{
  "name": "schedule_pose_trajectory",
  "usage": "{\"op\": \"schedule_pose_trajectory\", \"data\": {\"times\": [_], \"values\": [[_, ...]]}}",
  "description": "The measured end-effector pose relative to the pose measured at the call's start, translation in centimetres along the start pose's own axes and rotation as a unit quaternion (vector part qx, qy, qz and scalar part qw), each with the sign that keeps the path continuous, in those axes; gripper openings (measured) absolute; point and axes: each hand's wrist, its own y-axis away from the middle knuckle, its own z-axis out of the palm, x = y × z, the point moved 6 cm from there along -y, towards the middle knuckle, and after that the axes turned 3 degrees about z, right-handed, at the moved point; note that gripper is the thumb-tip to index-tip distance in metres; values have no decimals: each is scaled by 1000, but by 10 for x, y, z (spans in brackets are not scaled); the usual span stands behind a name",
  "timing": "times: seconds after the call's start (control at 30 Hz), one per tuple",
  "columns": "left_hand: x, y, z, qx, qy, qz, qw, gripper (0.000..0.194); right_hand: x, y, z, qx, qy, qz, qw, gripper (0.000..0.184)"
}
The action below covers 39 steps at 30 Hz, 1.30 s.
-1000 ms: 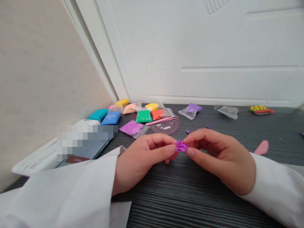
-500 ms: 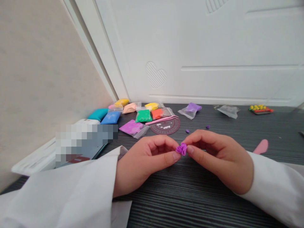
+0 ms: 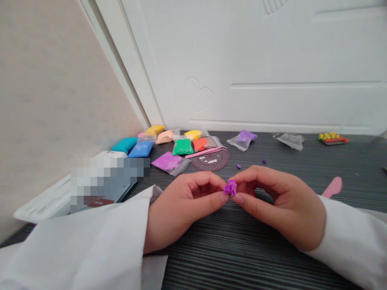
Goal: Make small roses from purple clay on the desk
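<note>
A small purple clay flower [image 3: 231, 188] with curled, rose-like folds is held between both hands above the dark table [image 3: 229, 249]. My left hand [image 3: 187, 207] pinches its left side between thumb and fingertips. From the right, my right hand [image 3: 279, 205] grips the other side with thumb and index finger, its remaining fingers curled behind. Two tiny purple clay bits, one [image 3: 238, 166] just beyond my right fingers and another [image 3: 265, 161] farther back, lie on the table. A pink clay knife [image 3: 333, 187] is partly hidden behind my right wrist.
Bagged clay lies back left: blue [image 3: 140, 149], green [image 3: 183, 147], bright purple [image 3: 167, 162] and others. A dark round protractor-like disc [image 3: 211, 161] has a pink stick [image 3: 205, 152] across it. Farther right are a violet clay bag [image 3: 246, 137], a clear bag [image 3: 291, 140] and a yellow-dotted piece [image 3: 332, 139].
My right thumb and fingertips have shifted slightly left around the flower, and its right part has turned and stands a little more upright. My left hand has stayed in place.
</note>
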Motion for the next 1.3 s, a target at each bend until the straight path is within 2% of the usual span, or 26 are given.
{"op": "schedule_pose_trajectory", "data": {"times": [0.2,0.5,0.6,0.67,0.8,0.97,1.3], "values": [[6,3,5,-17,31,21,999,11,0,0,0,3,0,1,1000,14],[10,0,-1,16,-86,35,996,7,0,0,0,-21,14,-17,1000,16],[11,0,-7,48,-167,45,984,11,1,-1,-3,-9,13,-3,1000,13],[13,1,-9,66,-242,51,967,16,2,-1,-4,6,22,12,1000,5],[20,5,-7,78,-346,87,931,15,2,0,-1,-2,41,28,999,5],[25,8,-4,87,-383,108,913,10,5,0,1,-10,39,34,999,7],[23,5,-4,84,-391,123,908,11,6,1,2,-15,31,40,999,7]]}}
